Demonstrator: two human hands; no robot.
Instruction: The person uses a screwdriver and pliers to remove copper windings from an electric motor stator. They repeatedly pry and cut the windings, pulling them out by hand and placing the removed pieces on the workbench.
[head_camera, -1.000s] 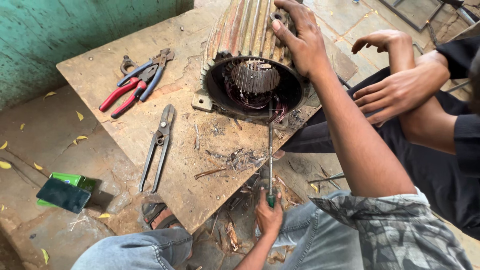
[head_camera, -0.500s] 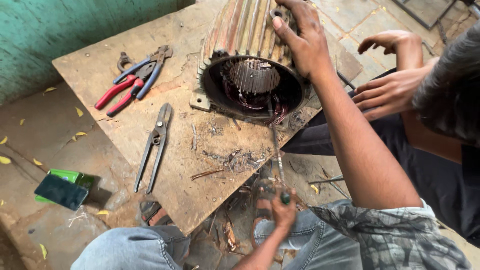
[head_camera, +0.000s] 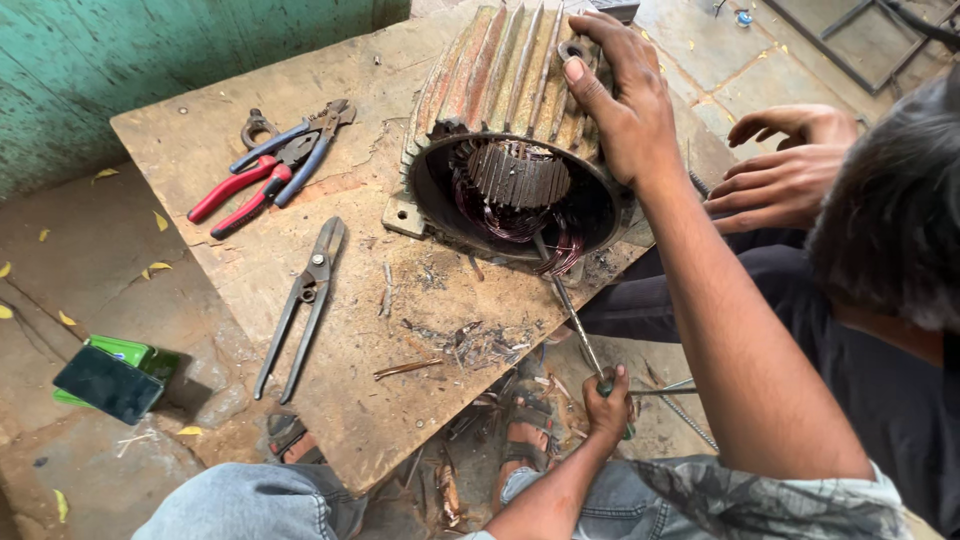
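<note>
A finned metal motor housing (head_camera: 495, 75) lies on its side on a worn wooden board (head_camera: 340, 400), its open end facing me with copper windings (head_camera: 505, 225) inside. My right hand (head_camera: 625, 100) grips the top right rim of the housing. My left hand (head_camera: 608, 400), below the board's edge, is closed on the green handle of a long screwdriver (head_camera: 570, 310). Its shaft slants up and its tip sits in the windings at the lower rim.
Tin snips (head_camera: 300, 305), red-handled pliers (head_camera: 235, 195) and blue-handled pliers (head_camera: 290, 150) lie on the board's left half, with wire scraps (head_camera: 470, 345) near the front edge. A green phone (head_camera: 105, 380) lies on the floor at left. A co-worker's hands (head_camera: 785, 170) rest at right.
My left hand has shifted right and a little lower with the screwdriver, so its shaft now slants more. My right hand stays on the housing. The co-worker's head has come into view.
</note>
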